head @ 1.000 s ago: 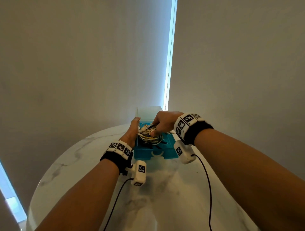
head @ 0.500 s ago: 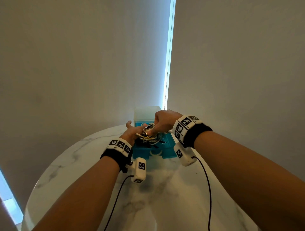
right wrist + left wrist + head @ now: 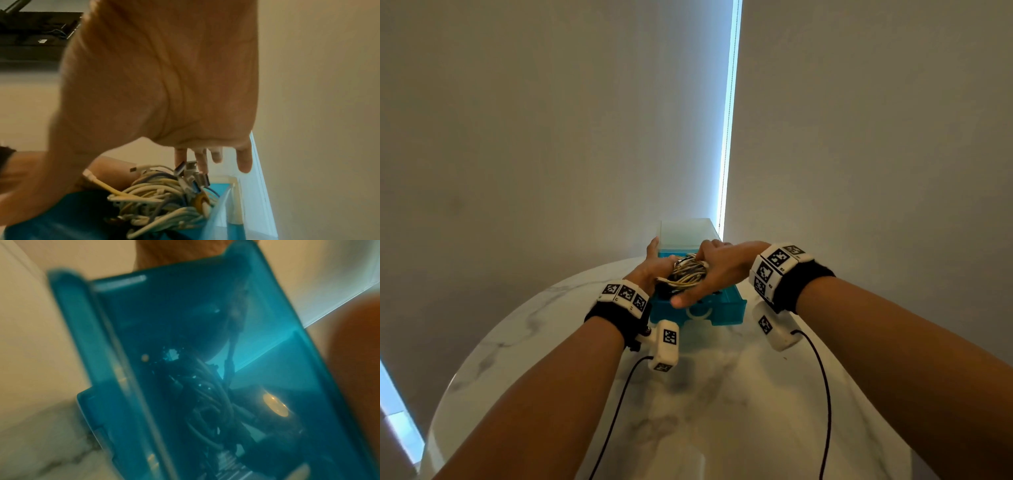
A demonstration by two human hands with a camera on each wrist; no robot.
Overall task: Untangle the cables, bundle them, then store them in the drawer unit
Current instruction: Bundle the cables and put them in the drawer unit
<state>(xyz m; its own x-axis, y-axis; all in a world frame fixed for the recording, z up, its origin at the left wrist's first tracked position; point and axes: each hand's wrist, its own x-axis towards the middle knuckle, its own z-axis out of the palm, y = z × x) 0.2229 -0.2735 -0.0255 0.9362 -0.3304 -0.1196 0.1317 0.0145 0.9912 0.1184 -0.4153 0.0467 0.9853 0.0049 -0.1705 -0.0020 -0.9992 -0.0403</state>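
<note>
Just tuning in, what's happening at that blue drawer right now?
A person is working a bundle of pale cables over the pulled-out blue drawer of a small drawer unit on the marble table. The right hand lies over the bundle with fingers stretched out, fingertips at the connector ends. The left hand is against the bundle's left side; its exact grip is hidden. The drawer is open, so storing isn't finished.

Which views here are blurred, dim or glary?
Head view: sharp, though a bright window strip glares. Left wrist view: smeared, dim, shot through the blue drawer. Right wrist view: palm of right hand soft; cable bundle clearer.
</note>
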